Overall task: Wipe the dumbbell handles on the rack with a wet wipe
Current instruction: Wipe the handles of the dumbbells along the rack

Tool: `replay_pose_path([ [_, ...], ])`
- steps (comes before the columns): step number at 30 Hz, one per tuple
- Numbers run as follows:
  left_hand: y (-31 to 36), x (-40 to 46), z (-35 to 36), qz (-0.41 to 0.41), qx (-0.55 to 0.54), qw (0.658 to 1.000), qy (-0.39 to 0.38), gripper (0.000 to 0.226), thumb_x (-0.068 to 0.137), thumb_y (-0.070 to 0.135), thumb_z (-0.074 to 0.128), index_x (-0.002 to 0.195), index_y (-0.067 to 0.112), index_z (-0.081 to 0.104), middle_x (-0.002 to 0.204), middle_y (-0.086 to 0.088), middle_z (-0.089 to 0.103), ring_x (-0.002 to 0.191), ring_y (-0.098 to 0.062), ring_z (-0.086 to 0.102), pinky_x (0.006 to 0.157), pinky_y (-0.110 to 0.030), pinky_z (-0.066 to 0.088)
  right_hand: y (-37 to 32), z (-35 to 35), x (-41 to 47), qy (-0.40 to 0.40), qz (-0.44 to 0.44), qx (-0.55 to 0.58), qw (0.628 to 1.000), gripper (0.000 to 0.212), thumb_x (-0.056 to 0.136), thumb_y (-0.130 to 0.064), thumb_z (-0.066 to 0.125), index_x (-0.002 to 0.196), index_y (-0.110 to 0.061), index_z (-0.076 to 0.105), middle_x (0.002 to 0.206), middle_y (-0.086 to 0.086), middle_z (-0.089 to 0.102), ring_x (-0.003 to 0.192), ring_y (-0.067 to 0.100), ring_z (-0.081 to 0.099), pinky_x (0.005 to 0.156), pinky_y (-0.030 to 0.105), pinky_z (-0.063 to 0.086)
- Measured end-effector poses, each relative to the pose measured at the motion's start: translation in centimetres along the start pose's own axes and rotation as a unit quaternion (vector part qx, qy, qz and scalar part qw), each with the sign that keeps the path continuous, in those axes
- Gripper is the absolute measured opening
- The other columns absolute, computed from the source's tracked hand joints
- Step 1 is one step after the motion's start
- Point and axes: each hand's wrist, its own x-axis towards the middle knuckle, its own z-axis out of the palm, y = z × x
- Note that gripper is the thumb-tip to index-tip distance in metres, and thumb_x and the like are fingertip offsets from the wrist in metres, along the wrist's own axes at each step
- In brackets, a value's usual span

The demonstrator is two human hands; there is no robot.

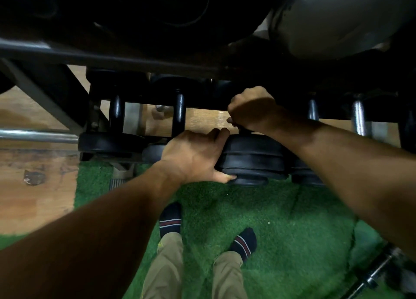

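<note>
The left hand (193,156) clamps round the near plates of a dumbbell (253,159) on the low rack (139,60) – steadying it, I judge – so the right hand (252,108), fisted round its hidden handle, can rub; no wipe shows.

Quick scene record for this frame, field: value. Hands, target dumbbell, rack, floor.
left hand: grips the near end weight of the dumbbell, thumb under, fingers over the top
right hand: fist curled round the handle of that dumbbell; handle hidden by the hand
wet wipe: not visible, may be inside the right fist
rack: dark frame, lower row holds more dumbbells with black handles and chrome handles
floor: green turf, wood on the left
feet: dark striped socks
</note>
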Motion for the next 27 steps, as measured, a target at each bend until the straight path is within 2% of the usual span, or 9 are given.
replay_pose_path([
  [6,-0.1,0.1,0.2,-0.006,-0.016,1.0,-0.01,0.1,0.07,0.096,0.046,0.134,0.02,0.042,0.098,0.004,0.068,0.071,-0.026,0.068,0.056,-0.031,0.039,1.3,-1.2,-0.4,-0.144,-0.121,0.048,0.981,0.01,0.086,-0.012,0.063,0.093,-0.016,0.07,0.093,-0.001,0.068,0.085,0.027,0.068,0.067,0.031,0.055],
  [9,-0.1,0.1,0.2,-0.007,-0.016,1.0,-0.008,0.097,0.069,0.095,0.047,0.13,0.02,0.048,0.096,0.004,0.068,0.07,-0.024,0.068,0.056,-0.031,0.044,1.6,-1.0,-0.7,-0.17,-0.133,0.11,0.97,0.006,0.088,-0.018,0.059,0.087,-0.02,0.065,0.089,0.0,0.068,0.077,0.023,0.068,0.069,0.036,0.06],
  [13,-0.1,0.2,0.2,-0.007,-0.018,1.0,-0.011,0.098,0.07,0.095,0.046,0.131,0.019,0.044,0.097,0.004,0.067,0.07,-0.025,0.068,0.056,-0.031,0.039,3.3,0.5,-1.6,-0.138,-0.103,0.311,0.935,0.021,0.084,-0.029,0.054,0.092,-0.025,0.074,0.087,-0.005,0.071,0.078,0.017,0.069,0.073,0.036,0.059],
  [15,-0.1,0.1,0.2,-0.006,-0.013,1.0,-0.013,0.098,0.07,0.096,0.046,0.13,0.019,0.044,0.096,0.004,0.067,0.068,-0.025,0.068,0.055,-0.031,0.038,4.0,1.3,-2.7,-0.124,-0.085,0.381,0.912,0.02,0.088,-0.02,0.061,0.097,-0.029,0.076,0.087,-0.014,0.069,0.079,0.004,0.065,0.076,0.019,0.054],
  [17,-0.1,0.1,0.1,-0.005,-0.012,1.0,-0.015,0.099,0.069,0.097,0.045,0.129,0.018,0.045,0.094,0.004,0.067,0.067,-0.025,0.067,0.055,-0.031,0.041,4.7,1.7,-4.0,-0.098,-0.081,0.402,0.907,0.025,0.093,-0.011,0.063,0.11,-0.024,0.076,0.096,-0.016,0.067,0.079,-0.005,0.057,0.071,0.002,0.039],
  [20,-0.1,0.0,-0.1,-0.003,0.003,1.0,-0.017,0.099,0.069,0.097,0.044,0.13,0.019,0.045,0.096,0.005,0.067,0.069,-0.024,0.068,0.056,-0.03,0.036,5.8,2.7,-5.5,-0.118,-0.045,0.447,0.886,0.029,0.092,-0.008,0.061,0.107,-0.029,0.074,0.098,-0.017,0.068,0.083,-0.002,0.059,0.074,0.01,0.042],
  [22,0.0,0.0,-0.4,-0.007,0.016,1.0,-0.013,0.099,0.069,0.098,0.043,0.13,0.02,0.046,0.097,0.007,0.067,0.067,-0.022,0.068,0.055,-0.03,0.034,6.2,3.4,-5.9,-0.154,-0.009,0.486,0.86,0.028,0.091,-0.004,0.059,0.093,-0.028,0.073,0.09,-0.011,0.071,0.086,0.011,0.068,0.078,0.029,0.053],
  [24,0.1,0.0,-0.5,-0.009,0.015,1.0,-0.019,0.1,0.069,0.098,0.043,0.133,0.021,0.045,0.099,0.008,0.067,0.068,-0.022,0.068,0.055,-0.03,0.035,6.0,4.1,-5.8,-0.153,0.025,0.534,0.831,0.027,0.088,-0.001,0.059,0.094,-0.021,0.076,0.095,0.002,0.075,0.093,0.025,0.071,0.082,0.045,0.057],
  [27,0.1,0.1,-0.3,-0.007,0.003,1.0,-0.024,0.1,0.069,0.098,0.042,0.131,0.02,0.045,0.1,0.006,0.066,0.065,-0.024,0.067,0.054,-0.029,0.035,5.5,5.5,-4.7,-0.134,0.069,0.526,0.837,0.031,0.09,0.0,0.055,0.091,-0.022,0.077,0.095,-0.001,0.07,0.088,0.021,0.067,0.071,0.033,0.055],
])
